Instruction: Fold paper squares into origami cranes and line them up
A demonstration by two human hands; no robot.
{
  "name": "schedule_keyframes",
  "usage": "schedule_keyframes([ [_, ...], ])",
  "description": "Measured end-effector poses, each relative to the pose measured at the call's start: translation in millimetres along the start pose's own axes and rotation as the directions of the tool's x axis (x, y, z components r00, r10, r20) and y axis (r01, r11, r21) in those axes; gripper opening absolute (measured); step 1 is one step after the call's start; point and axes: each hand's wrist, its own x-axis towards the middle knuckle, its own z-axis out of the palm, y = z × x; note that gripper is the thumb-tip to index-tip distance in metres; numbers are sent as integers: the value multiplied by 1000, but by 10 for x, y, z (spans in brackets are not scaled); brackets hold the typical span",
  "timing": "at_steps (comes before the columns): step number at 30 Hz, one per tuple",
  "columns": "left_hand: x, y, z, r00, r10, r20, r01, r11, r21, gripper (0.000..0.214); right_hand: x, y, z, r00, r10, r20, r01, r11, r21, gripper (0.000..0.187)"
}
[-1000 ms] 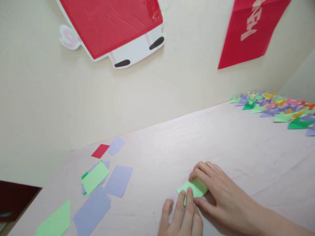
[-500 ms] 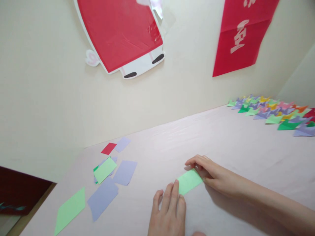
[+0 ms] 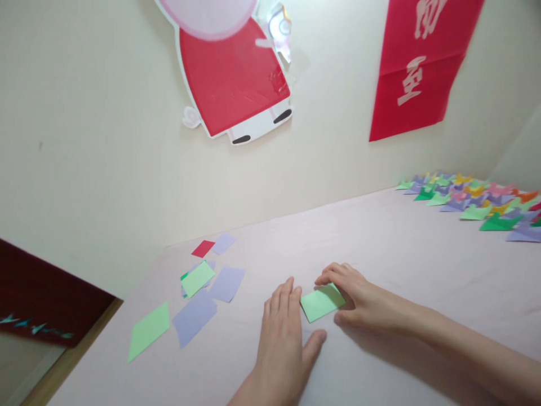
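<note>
A light green sheet of paper, apparently folded to a rectangle, lies on the cloth-covered surface between both hands. My right hand curls around its right end, the fingers at the far edge and the thumb at the near right corner. Just left of the paper, my left hand rests flat with its thumb spread; the fingertips come close to the paper's left edge. Whether they touch it I cannot tell.
Left of my hands lie loose papers: a light green sheet, purple sheets, a small light green-topped pile and a red piece. Several rows of folded coloured paper shapes stand at the back right, near the wall.
My left hand has shifted forward off the paper's near left part, and its thumb now shows spread. My right hand has closed in around the right end. The camera view has shifted.
</note>
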Motion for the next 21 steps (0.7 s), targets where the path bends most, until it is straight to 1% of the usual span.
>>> schedule_keyframes([
  [3,139,71,-29,997,-66,49,72,988,-137,36,28,-20,41,998,-56,-13,54,994,-96,43],
  [5,180,94,-21,994,-88,57,99,971,-216,31,45,-24,52,997,-77,-19,74,988,-137,39],
  [8,181,96,10,993,-115,35,120,946,-302,38,64,-45,51,996,-83,-16,80,984,-158,42],
  [11,160,97,28,990,-140,23,139,924,-356,43,76,-80,52,999,-46,11,47,994,-102,48],
  [14,147,107,31,988,-149,32,151,914,-376,40,81,-103,63,999,-7,43,8,999,-37,44],
  [16,144,108,35,987,-156,29,156,912,-379,42,83,-102,73,1000,-20,5,20,998,-66,40],
  [18,144,103,42,987,-161,24,159,913,-375,47,81,-89,79,999,-35,-30,31,990,-134,37],
  [21,150,98,47,985,-166,35,167,917,-362,47,75,-70,75,999,-37,-8,35,983,-183,32],
])
